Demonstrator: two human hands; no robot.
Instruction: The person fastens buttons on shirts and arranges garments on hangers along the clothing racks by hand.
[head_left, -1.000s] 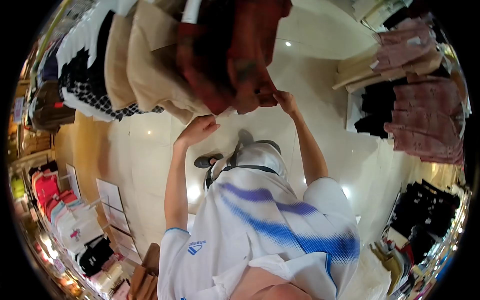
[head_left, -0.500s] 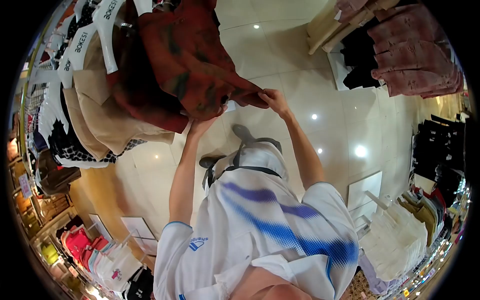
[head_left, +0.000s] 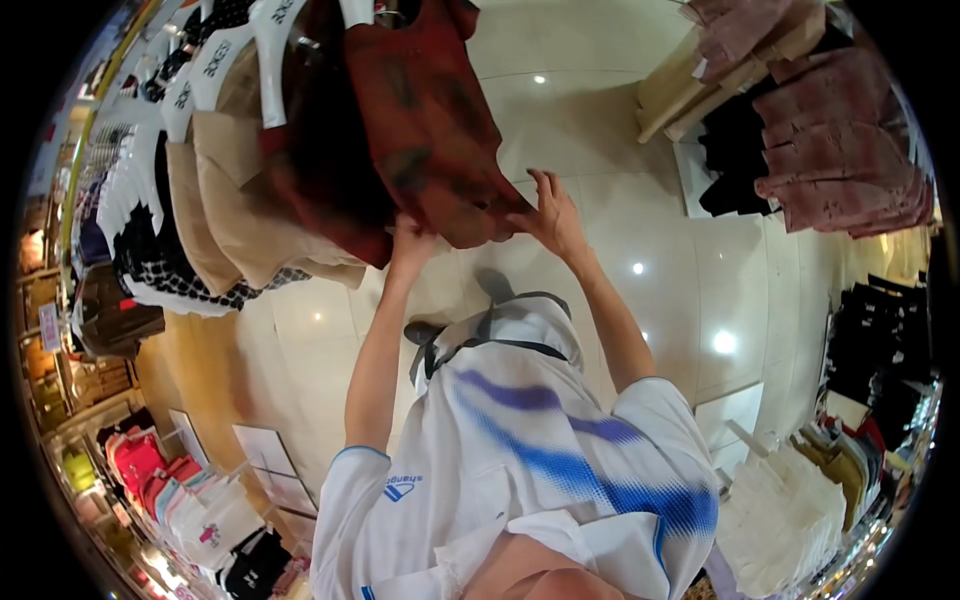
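Note:
A rust-red top with dark green blotches [head_left: 425, 120] hangs at the end of a row of clothes, its hem towards me. My left hand [head_left: 412, 245] is at the hem's left corner, fingers closed on the cloth and partly hidden by it. At the right end of the hem is my right hand [head_left: 556, 215], fingers spread and raised, the thumb side against the fabric edge. Beside the top hang a dark red-brown garment [head_left: 330, 190] and a beige garment [head_left: 235, 210] on a white hanger [head_left: 270, 65].
Black-and-white patterned clothes [head_left: 150, 255] hang further left. Pink garments [head_left: 840, 140] hang on a rack at upper right, with black clothes [head_left: 870, 325] below. White garments [head_left: 785, 510] are at lower right, and a red garment [head_left: 140, 462] at lower left. Pale tiles [head_left: 600, 120] cover the floor.
The hem's right end has dropped back and hangs less stretched. My right hand has gone from a pinch to spread fingers. The clothes row appears shifted right in view.

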